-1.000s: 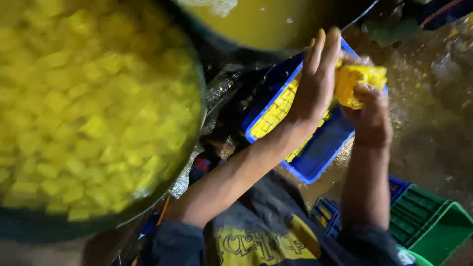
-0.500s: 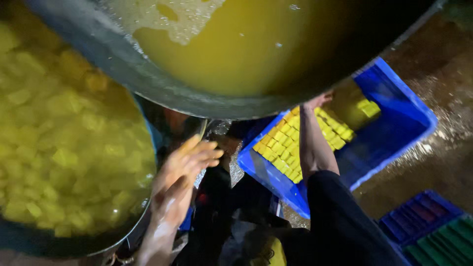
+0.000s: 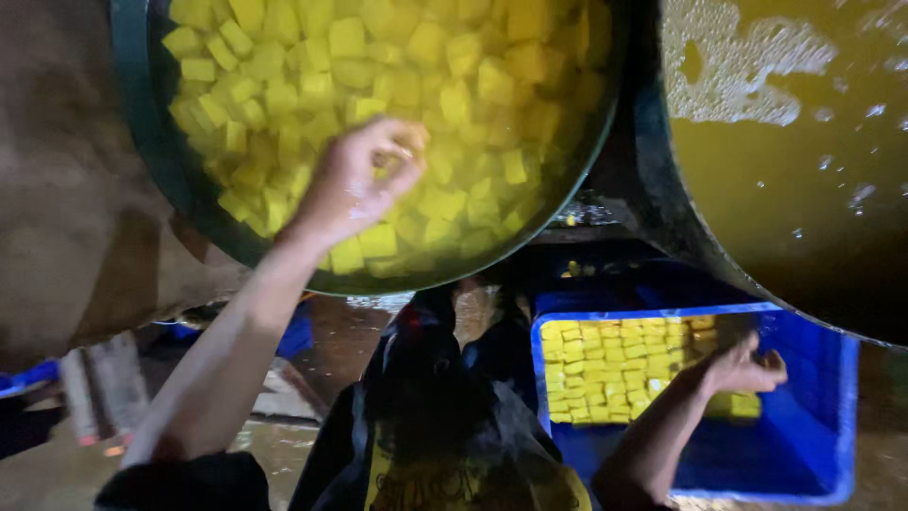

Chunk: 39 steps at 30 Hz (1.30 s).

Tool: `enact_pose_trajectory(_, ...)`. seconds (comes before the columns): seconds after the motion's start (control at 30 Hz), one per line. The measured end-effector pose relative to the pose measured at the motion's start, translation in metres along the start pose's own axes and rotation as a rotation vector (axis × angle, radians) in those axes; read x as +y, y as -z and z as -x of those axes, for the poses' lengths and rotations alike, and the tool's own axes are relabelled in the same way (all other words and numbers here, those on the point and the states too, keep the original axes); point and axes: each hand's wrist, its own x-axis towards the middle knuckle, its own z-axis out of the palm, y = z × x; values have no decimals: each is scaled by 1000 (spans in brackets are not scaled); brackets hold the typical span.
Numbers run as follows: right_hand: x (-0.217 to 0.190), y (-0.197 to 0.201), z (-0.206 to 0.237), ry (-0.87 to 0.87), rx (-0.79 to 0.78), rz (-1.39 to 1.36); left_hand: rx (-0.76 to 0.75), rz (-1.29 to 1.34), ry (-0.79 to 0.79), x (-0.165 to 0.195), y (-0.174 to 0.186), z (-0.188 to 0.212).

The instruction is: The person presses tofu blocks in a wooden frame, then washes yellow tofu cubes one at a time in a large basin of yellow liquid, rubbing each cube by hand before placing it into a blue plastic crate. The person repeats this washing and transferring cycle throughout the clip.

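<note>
Both hands have been moved apart since a second ago, when they were joined over the blue crate [image 3: 804,416]. Now the left hand [image 3: 364,180] is curled over yellow cubes [image 3: 454,85] in the dark round basin [image 3: 170,180], apparently gathering some; the right hand [image 3: 742,364] is spread, empty, above rows of cubes in the crate. A second basin [image 3: 804,170] holds cloudy yellow liquid.

My one camera sits on my head and looks steeply down, close over my arms. Beyond my left hand's fingers [image 3: 392,156] the dark basin [image 3: 156,161] of yellow cubes fills the top of the view; under my right hand's fingers [image 3: 757,364] lies the blue crate [image 3: 842,416].
</note>
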Motion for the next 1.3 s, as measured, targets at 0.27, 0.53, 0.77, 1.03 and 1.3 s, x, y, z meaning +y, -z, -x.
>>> enact_pose_trajectory(0.27, -286, 60, 96, 1192, -602, -236, -106, -750, -436, -96, -96, -45)
enact_pose_trajectory(0.53, -357, -109, 149, 1520, -787, 779, -37, -556, -448, -107, -66, -35)
enact_pose_trajectory(0.77, -425, -99, 145, 1635, -1136, 487, -243, -833, -147, -74, -17, -54)
enact_pose_trajectory(1.03, -558, -149, 213, 1261, -991, 307, -242, -260, 277, -108, -17, -70)
enact_pose_trajectory(1.3, -559, -200, 225, 1728, -809, -216, 121, 337, -112, -134, 57, -81)
